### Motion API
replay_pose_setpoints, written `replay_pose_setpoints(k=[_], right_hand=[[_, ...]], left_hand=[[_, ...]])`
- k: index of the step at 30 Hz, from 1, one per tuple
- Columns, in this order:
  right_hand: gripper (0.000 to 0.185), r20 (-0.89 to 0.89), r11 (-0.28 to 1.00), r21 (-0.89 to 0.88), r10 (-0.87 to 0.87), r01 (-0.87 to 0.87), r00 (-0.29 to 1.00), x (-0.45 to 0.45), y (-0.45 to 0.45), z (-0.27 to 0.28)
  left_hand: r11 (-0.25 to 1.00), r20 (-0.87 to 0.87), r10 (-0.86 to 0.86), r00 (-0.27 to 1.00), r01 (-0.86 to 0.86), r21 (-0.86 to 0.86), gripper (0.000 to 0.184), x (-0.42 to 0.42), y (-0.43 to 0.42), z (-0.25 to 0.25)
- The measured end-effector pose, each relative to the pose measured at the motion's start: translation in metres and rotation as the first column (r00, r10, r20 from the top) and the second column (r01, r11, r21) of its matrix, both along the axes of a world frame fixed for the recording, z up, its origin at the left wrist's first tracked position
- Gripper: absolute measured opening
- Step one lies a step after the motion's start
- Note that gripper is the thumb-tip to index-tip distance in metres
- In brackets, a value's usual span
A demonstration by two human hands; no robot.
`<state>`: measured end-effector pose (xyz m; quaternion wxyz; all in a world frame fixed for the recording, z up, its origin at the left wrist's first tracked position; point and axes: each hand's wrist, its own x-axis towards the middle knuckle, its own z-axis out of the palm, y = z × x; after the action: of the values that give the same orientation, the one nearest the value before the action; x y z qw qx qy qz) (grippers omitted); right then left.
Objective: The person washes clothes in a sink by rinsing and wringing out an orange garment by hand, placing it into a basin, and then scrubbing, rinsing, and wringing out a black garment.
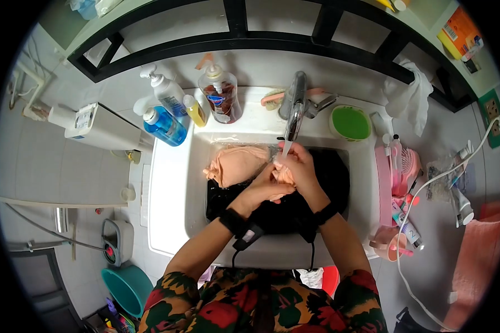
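Black fabric: spread in the white sink.
Left hand: clamped on peach cloth, mid-sink.
Right hand: gripping that cloth too, under running water.
Peach bundle: left in the sink.
Faucet: far side.

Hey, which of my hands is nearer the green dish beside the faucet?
Right. Your right hand is below the faucet, left of and nearer you than the green dish; your left hand is further left and nearer you still.
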<state>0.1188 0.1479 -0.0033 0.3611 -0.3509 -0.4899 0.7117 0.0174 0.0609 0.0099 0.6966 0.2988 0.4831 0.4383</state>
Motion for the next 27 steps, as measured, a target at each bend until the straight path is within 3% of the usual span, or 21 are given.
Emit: replay_pose_setpoints(k=[1, 2, 3, 4, 5, 7, 9, 11, 14, 15, 18, 19, 21, 23, 25, 27], right_hand=[[0.021, -0.001, 1.000, -0.001, -0.003, 0.003, 1.000, 0.002, 0.001, 0.002], [0.022, -0.118, 0.988, -0.156, -0.014, -0.004, 0.993, 0.006, 0.002, 0.007], [0.023, -0.230, 0.952, -0.305, -0.042, -0.031, 0.972, 0.010, 0.002, 0.013], [0.024, -0.293, 0.946, -0.310, -0.002, -0.093, 0.956, 0.013, -0.001, 0.020], [0.024, -0.292, 0.946, -0.310, 0.001, -0.096, 0.956, 0.014, -0.004, 0.019], [0.028, -0.368, 0.933, -0.308, 0.061, -0.184, 0.928, 0.018, -0.009, 0.015], [0.034, -0.436, 0.924, -0.267, 0.136, -0.273, 0.889, 0.023, -0.008, 0.021], [0.036, -0.227, 0.883, -0.196, 0.383, -0.427, 0.896, 0.028, -0.011, 0.040], [0.035, -0.208, 0.830, -0.243, 0.461, -0.502, 0.863, 0.037, -0.008, 0.050], [0.035, -0.209, 0.828, -0.243, 0.464, -0.505, 0.861, 0.036, -0.009, 0.048], [0.030, -0.098, 0.855, -0.162, 0.484, -0.493, 0.870, 0.032, -0.012, 0.044], [0.028, -0.029, 0.883, -0.144, 0.447, -0.446, 0.894, 0.028, -0.017, 0.044], [0.025, 0.039, 0.906, -0.124, 0.413, -0.406, 0.910, 0.026, -0.024, 0.041], [0.020, 0.175, 0.940, 0.006, 0.336, -0.342, 0.926, 0.023, -0.028, 0.031], [0.019, 0.205, 0.945, 0.003, 0.319, -0.327, 0.925, 0.022, -0.033, 0.024], [0.018, 0.235, 0.950, 0.001, 0.303, -0.311, 0.924, 0.020, -0.036, 0.018]], left_hand=[[0.997, 0.120, 0.079, 0.990, -0.076, -0.035, 0.051, 0.000, -0.008, 0.004], [0.997, 0.120, 0.078, 0.990, -0.075, -0.036, 0.051, -0.001, -0.014, 0.001], [0.995, 0.391, 0.096, 0.915, -0.075, -0.069, 0.057, -0.001, -0.020, -0.002], [0.993, 0.630, 0.116, 0.768, -0.067, -0.100, 0.063, -0.001, -0.024, -0.004], [0.992, 0.631, 0.118, 0.767, -0.070, -0.100, 0.063, 0.002, -0.026, -0.005], [0.991, 0.758, 0.128, 0.640, -0.105, -0.079, 0.063, 0.011, -0.026, -0.004], [0.991, 0.751, 0.128, 0.648, -0.105, -0.078, 0.061, 0.010, -0.025, 0.003], [0.998, 0.624, 0.059, 0.779, -0.060, -0.019, 0.057, 0.012, -0.026, 0.011], [0.992, 0.553, 0.001, 0.833, 0.067, -0.103, 0.047, 0.014, -0.026, 0.022], [0.993, 0.552, 0.004, 0.834, 0.064, -0.103, 0.047, 0.016, -0.026, 0.021], [0.989, 0.266, 0.043, 0.963, -0.004, -0.145, 0.023, 0.029, -0.023, 0.020], [0.989, 0.266, 0.044, 0.963, -0.005, -0.145, 0.023, 0.031, -0.023, 0.020], [0.990, 0.054, 0.031, 0.998, -0.023, -0.142, 0.023, 0.035, -0.026, 0.020], [0.989, -0.031, 0.117, 0.993, -0.119, -0.084, 0.023, 0.044, -0.030, 0.019], [0.978, -0.115, 0.206, 0.972, -0.209, -0.018, 0.023, 0.053, -0.034, 0.013], [0.961, -0.444, 0.277, 0.852, -0.247, 0.125, 0.032, 0.059, -0.036, 0.002]])
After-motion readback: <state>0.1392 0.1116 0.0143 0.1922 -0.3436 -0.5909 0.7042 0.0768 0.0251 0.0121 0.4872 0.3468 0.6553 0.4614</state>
